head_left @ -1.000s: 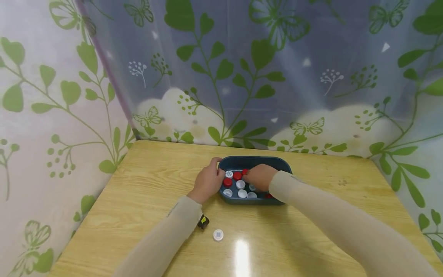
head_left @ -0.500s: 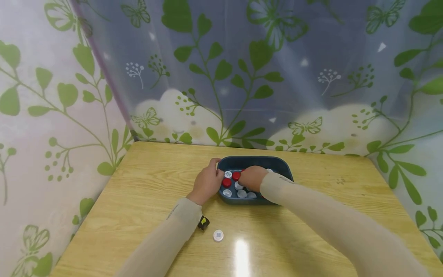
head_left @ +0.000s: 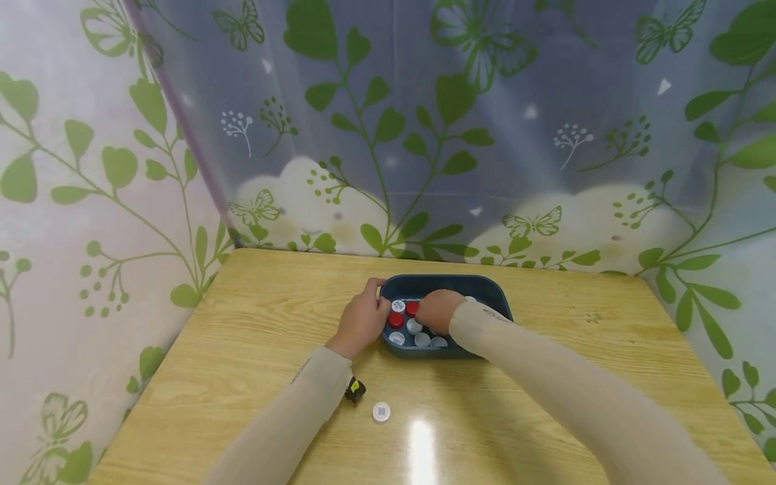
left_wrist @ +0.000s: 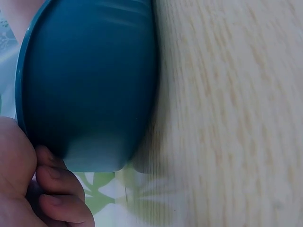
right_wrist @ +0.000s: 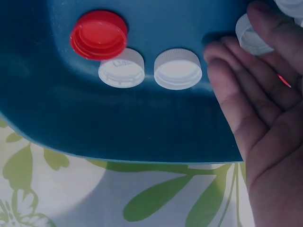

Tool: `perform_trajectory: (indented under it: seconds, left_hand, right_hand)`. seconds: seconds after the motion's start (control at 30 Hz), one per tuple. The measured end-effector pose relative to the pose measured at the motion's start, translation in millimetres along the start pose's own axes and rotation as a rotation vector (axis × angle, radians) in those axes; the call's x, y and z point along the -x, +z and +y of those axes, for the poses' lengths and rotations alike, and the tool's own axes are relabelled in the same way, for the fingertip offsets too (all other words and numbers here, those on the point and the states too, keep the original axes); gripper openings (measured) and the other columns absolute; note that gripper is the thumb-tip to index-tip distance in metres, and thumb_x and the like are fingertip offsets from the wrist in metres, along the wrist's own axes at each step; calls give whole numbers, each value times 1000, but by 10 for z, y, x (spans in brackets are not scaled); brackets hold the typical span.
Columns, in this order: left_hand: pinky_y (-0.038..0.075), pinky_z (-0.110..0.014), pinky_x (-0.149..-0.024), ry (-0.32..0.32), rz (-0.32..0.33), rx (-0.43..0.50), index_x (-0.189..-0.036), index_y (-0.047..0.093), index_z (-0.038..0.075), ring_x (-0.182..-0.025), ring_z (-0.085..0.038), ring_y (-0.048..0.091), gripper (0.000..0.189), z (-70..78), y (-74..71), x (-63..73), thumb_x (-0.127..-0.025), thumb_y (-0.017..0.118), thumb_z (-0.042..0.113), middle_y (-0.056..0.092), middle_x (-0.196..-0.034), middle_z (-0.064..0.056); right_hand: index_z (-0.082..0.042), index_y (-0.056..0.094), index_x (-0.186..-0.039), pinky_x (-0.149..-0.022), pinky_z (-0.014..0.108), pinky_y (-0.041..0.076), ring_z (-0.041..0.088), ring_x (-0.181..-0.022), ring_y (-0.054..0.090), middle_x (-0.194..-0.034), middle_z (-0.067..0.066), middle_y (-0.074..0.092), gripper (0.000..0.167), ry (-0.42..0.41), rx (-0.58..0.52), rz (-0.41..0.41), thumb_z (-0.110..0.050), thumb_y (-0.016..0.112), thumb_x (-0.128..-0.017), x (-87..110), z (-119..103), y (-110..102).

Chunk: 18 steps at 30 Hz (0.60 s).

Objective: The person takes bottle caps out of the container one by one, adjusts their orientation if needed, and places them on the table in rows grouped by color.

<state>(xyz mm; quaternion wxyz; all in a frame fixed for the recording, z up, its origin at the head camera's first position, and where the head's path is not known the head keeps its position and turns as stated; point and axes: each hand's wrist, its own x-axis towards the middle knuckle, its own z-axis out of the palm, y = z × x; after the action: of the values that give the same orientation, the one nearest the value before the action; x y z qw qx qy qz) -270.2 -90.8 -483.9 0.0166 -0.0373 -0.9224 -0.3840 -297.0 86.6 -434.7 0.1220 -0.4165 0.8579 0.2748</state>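
My left hand (head_left: 362,318) grips the left end of a dark teal plastic tray (head_left: 447,352), its thumb at the rim and its fingers curled by the outer wall, as the left wrist view shows. Inside the tray lie red and white screw-top bottle caps. My right hand (head_left: 438,311) reaches down among them and covers some in the head view. In the right wrist view a white bottle cap (right_wrist: 252,39) sits between its thumb and fingers. A red bottle cap (right_wrist: 99,35) and another white cap (right_wrist: 178,69) lie near the tray's far wall.
A loose white cap (head_left: 381,412) with a square printed mark lies on the wooden table (head_left: 267,289) in front of the tray. A small black and yellow device (head_left: 355,389) shows by my left cuff. Leaf-patterned fabric (head_left: 388,155) hangs behind the table.
My right hand has moved left inside the tray, toward the red caps, and now hides one of them. The left hand keeps its grip, and the tray barely shifts in view.
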Motion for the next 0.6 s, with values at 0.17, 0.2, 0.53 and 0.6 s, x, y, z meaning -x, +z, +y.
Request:
perform_trajectory:
  seconds: [0.17, 0.2, 0.53, 0.6]
  left_hand:
    - [37, -30, -54, 18, 26, 17, -147, 49, 8, -56, -17, 47, 45, 15, -26, 7, -103, 51, 16, 48, -67, 0]
    - [37, -31, -55, 16, 23, 15, -147, 49, 9, -57, -17, 47, 45, 21, -28, 10, -103, 51, 16, 49, -67, -1]
    - [38, -31, -55, -5, -1, -16, -149, 48, 11, -58, -17, 49, 45, 73, -25, 22, -104, 52, 18, 52, -68, -1]
    - [38, -31, -55, -11, 3, -15, -149, 48, 11, -58, -17, 49, 45, 76, -33, 32, -104, 52, 17, 52, -68, -1]
  right_hand:
    - [-13, 75, -96, -77, 37, 59, 20, -75, 68, -84, 3, 72, 5, 9, 14, 19, -18, 72, -97, -12, 7, 17]
    - [-13, 74, -100, -78, 38, 59, 20, -77, 69, -86, 3, 72, 6, 8, -3, 21, -18, 72, -97, -7, 21, 37]
    - [-9, 61, -115, -76, 39, 51, 20, -78, 62, -91, 2, 66, 27, 111, -522, 197, -26, 68, -95, 427, 427, -38]
    - [-13, 58, -97, -68, 37, 45, 17, -68, 53, -80, -1, 59, 15, 107, -562, 313, -28, 64, -97, 575, 432, -89]
